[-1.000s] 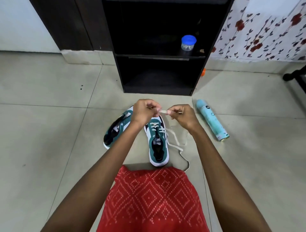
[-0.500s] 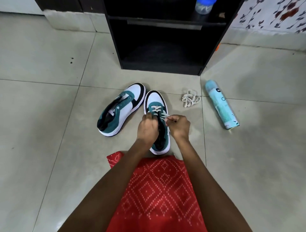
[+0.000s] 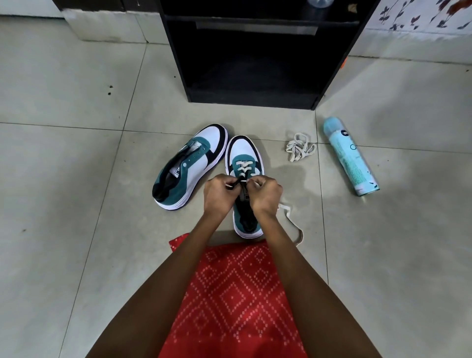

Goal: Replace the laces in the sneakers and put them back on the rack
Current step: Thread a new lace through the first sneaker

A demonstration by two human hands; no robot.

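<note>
Two teal, white and black sneakers sit on the tiled floor. The right sneaker stands upright with a cream lace through its front eyelets. The left sneaker leans on its side and has no lace. My left hand and my right hand meet over the right sneaker's tongue, each pinching the lace near the middle eyelets. A loose end of that lace trails on the floor to the right. A bundled spare lace lies further right. The black rack stands behind.
A light blue spray can lies on the floor to the right of the spare lace. A jar stands on the rack's upper shelf, cut off by the frame edge. My red patterned clothing fills the near foreground.
My hands came down from holding the lace up in the air to the right sneaker's eyelets. The view tilted downward and closer.
</note>
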